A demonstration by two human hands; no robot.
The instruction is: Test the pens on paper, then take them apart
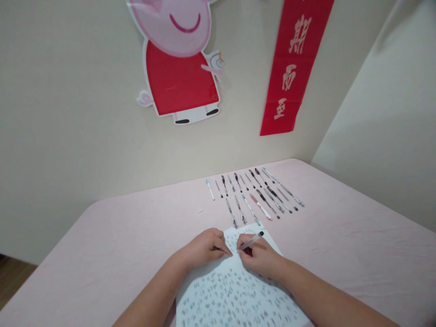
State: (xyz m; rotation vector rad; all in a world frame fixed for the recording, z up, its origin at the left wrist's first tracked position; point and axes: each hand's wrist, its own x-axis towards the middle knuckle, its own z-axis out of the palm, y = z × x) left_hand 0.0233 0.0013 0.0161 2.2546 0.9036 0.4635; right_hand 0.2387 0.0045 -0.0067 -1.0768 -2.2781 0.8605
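My right hand [259,256] grips a clear pen [251,241] with a dark tip end, its point down on a white sheet of paper [231,290] covered with small grey marks. My left hand [204,247] rests on the sheet's upper left corner with fingers curled, pinching at the paper close to the right hand. Both forearms lie across the sheet toward me.
Several pens [254,193] lie in rows on the pink tablecloth [119,236] beyond the paper, a blue-capped pen [210,189] at the left end. A small white scrap [199,211] lies nearby. A cartoon pig cutout [179,63] and a red banner [293,63] hang on the wall.
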